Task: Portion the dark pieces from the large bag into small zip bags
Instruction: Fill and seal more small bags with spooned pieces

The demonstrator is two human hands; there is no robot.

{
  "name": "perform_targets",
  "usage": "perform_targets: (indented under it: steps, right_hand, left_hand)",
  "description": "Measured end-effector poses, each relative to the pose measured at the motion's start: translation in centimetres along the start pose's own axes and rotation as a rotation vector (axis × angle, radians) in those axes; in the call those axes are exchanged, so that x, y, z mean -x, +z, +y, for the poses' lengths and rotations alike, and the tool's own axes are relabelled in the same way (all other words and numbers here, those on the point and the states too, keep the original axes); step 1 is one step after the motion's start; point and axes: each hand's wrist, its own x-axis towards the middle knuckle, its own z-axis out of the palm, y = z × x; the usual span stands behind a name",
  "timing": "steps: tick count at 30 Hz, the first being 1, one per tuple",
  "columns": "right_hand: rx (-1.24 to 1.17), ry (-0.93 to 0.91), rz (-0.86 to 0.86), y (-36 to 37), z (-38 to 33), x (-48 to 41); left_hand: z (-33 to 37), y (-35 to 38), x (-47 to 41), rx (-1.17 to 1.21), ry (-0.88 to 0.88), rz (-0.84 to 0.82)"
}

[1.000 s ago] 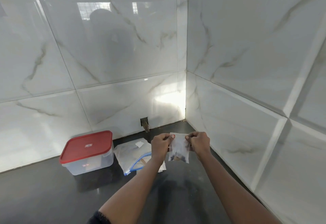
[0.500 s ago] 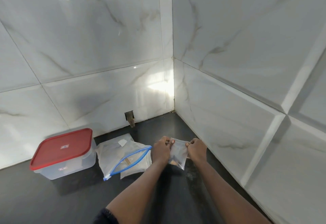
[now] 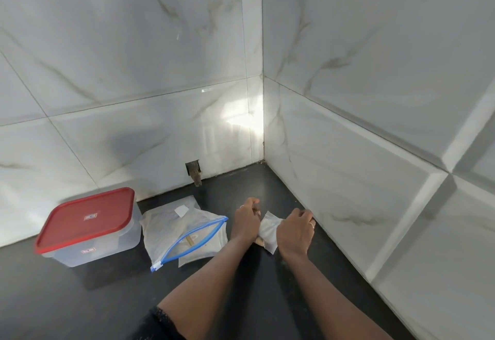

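A small clear zip bag [image 3: 268, 232] with a few dark pieces at its bottom is held low over the black counter, between both hands. My left hand [image 3: 245, 220] grips its left top edge and my right hand [image 3: 296, 232] grips its right side, covering part of it. To the left lies the large clear bag [image 3: 184, 232] with a blue zip strip, flat on the counter, its mouth open toward me. A small flat bag partly sticks out from under it.
A clear plastic box with a red lid [image 3: 88, 226] stands at the left by the back wall. Tiled marble walls meet in a corner [image 3: 263, 157] just behind my hands. A small hole with a stub [image 3: 194, 172] is in the back wall. The counter [image 3: 80, 307] is black.
Both hands have lowered the small bag from chest height down to the counter surface near the right wall. The view has tilted down and the box now sits further left.
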Motion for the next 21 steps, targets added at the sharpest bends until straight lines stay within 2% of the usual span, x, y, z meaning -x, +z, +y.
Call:
perform_targets:
  steps: [3, 8, 11, 17, 21]
  right_hand:
    - [0.082, -0.218, 0.118, 0.6, -1.1, 1.5]
    - [-0.019, -0.369, -0.179, 2.2, -3.5, 4.3]
    - [-0.017, -0.407, -0.256, 3.4, -5.3, 6.6]
    - [-0.011, -0.302, -0.381, 5.3, -7.6, 8.8]
    - [0.006, -0.233, -0.343, 5.5, -7.9, 8.5]
  left_hand:
    - [0.2, -1.2, 0.4, -0.019, 0.081, 0.047]
    - [0.5, -4.6, 1.0, -0.046, 0.243, 0.086]
    - [0.3, -7.0, 0.9, -0.044, 0.32, 0.081]
    - [-0.2, -10.2, 0.8, 0.088, 0.299, 0.087]
    - [-0.4, -10.9, 0.8, 0.154, 0.248, 0.046]
